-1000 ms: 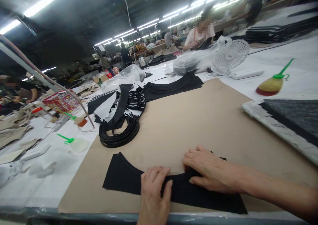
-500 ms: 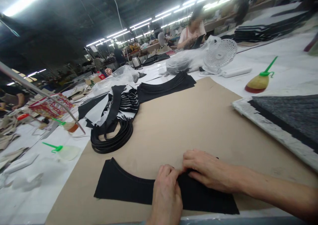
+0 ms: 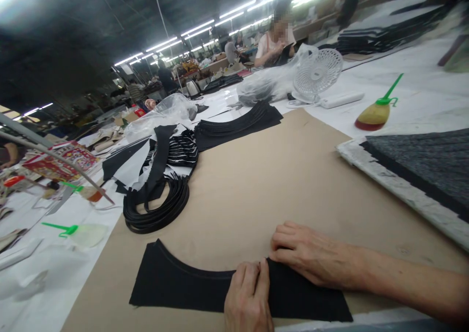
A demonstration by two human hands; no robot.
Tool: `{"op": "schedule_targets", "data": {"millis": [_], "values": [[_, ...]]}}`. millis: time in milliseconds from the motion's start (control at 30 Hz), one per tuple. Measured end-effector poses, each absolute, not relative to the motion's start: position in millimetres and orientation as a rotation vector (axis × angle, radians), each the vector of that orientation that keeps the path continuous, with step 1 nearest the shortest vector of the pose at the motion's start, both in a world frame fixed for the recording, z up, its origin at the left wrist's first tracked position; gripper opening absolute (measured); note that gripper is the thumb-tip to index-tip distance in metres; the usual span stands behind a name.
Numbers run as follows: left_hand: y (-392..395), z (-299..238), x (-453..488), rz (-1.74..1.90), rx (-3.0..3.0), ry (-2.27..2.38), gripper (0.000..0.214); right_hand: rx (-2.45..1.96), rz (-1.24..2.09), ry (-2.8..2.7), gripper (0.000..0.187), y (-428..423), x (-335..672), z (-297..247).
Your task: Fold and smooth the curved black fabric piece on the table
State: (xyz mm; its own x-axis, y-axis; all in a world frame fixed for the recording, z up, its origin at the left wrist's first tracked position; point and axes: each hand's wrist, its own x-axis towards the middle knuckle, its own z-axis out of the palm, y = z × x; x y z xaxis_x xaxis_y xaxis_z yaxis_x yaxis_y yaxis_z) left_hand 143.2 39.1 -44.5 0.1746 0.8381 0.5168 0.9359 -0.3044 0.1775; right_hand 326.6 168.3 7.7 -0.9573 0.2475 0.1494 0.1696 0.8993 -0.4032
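A black curved piece of fabric (image 3: 183,285) lies flat on the brown paperboard near the front edge, its concave side facing away from me. My left hand (image 3: 248,295) is closed on the inner curved edge at about the middle, fingers bent and pressed together. Just right of it, my right hand (image 3: 308,254) has its fingers curled and closed on the same edge; the fingertips are hidden beneath the hand. The fabric's right end sticks out below my right wrist.
Brown paperboard (image 3: 234,200) covers the table. Beyond lie a coil of black strips (image 3: 157,219), a stack of black pieces (image 3: 238,126) and a white fan (image 3: 318,73). At right are a glue bottle (image 3: 373,114) and a board with grey fabric (image 3: 421,156). A person (image 3: 274,43) sits farther back.
My left hand has moved slightly down and away from my right hand, and its fingers lie flatter on the edge. The whole view has shifted a little.
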Motion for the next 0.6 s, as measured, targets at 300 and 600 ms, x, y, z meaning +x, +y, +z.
{"op": "schedule_targets", "data": {"millis": [300,600], "values": [[40.7,-44.3,143.0,-0.805,-2.271,-1.749,0.043,-0.250,0.492,-2.897,0.022,172.7,330.8,5.2],[34.0,-51.7,151.0,-0.579,-2.096,-1.629,0.041,-0.137,0.357,-2.901,0.020,171.5,334.6,0.7]]}}
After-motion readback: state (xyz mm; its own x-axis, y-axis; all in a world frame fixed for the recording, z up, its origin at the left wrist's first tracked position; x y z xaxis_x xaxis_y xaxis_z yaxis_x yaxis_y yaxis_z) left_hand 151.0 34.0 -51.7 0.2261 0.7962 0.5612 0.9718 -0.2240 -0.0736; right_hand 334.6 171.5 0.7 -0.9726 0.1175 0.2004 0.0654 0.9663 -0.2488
